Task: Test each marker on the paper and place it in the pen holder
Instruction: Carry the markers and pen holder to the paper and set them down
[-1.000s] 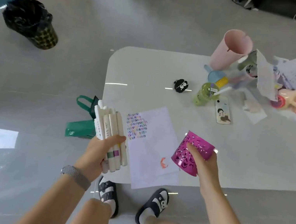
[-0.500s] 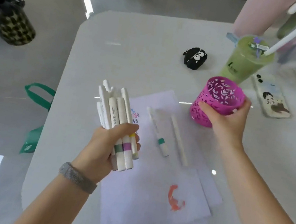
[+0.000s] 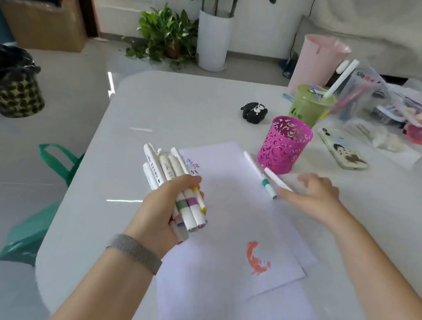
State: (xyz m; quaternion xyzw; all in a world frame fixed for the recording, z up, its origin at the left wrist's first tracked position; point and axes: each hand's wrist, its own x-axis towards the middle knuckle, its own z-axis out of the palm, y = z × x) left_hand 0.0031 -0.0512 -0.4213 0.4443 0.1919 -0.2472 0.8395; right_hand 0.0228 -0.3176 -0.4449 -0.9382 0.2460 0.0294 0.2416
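The left hand (image 3: 166, 208) grips a bundle of markers (image 3: 173, 181); the right hand (image 3: 312, 195), fingers spread, hovers over two loose markers (image 3: 262, 176) at the pen holder's (image 3: 284, 143) six o'clock.

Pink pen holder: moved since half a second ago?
Yes. The pink pen holder was lifted in the right hand; it now stands released on the table, beside the paper's far corner, near the green drink cup.
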